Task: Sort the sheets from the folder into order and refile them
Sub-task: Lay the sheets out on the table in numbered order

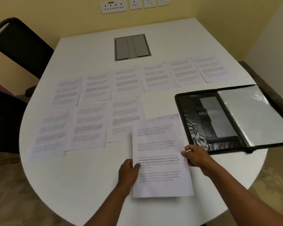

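A printed sheet (160, 144) marked 10 at its top right corner is held over the white table (82, 180). My left hand (129, 168) pinches its left edge and my right hand (194, 156) pinches its right edge. Several other printed sheets lie flat in two rows: a far row (155, 78) running left to right and a near row (88, 126) of three at the left. The black folder (207, 121) lies open at the right, its clear plastic sleeves (252, 115) showing.
A grey cable hatch (131, 47) is set into the table's far middle. A black chair (20, 46) stands at the left. Wall sockets (113, 6) sit above the far edge. The folder overhangs the table's right edge.
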Tool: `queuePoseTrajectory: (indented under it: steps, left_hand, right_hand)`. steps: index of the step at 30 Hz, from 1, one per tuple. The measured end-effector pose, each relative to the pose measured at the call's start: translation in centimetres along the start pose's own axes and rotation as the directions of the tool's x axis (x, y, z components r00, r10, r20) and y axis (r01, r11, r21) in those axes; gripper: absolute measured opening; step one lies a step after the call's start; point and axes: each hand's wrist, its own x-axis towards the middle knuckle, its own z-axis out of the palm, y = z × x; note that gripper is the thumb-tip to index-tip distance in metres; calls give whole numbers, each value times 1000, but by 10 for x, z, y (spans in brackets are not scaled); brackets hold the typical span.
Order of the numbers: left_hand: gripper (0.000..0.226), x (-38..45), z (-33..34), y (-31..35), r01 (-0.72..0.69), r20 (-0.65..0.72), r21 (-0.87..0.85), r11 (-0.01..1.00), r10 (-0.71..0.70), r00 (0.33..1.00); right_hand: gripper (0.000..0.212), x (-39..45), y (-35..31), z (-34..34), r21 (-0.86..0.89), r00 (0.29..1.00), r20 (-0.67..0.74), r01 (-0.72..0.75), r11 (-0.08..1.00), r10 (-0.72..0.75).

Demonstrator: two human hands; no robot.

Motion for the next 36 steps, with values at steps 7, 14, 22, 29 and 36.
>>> queuePoseTrajectory:
  steps: [7,14,22,29,36]
  left_hand:
    - [8,22,5,60,-66,-15,-102,993,65,998]
    - [8,67,16,107,-69,-70,-112,991,61,996]
    - [3,122,41,145,-22,-147,-62,998,12,989]
    - [8,169,60,161,-7,-240,55,998,20,971]
    - [11,196,72,170,-11,-277,108,994,41,960]
  right_hand:
    - [11,39,-31,-19,-33,989,-109,97,995,-100]
    - [10,85,-67,-25,-163,943,-240,196,967,-231]
    - [10,155,-107,-35,-306,923,-277,181,935,-269]
    - [9,211,-118,-30,-328,936,-242,168,929,-255]
    - [12,249,-120,-25,-387,928,-246,172,906,-281]
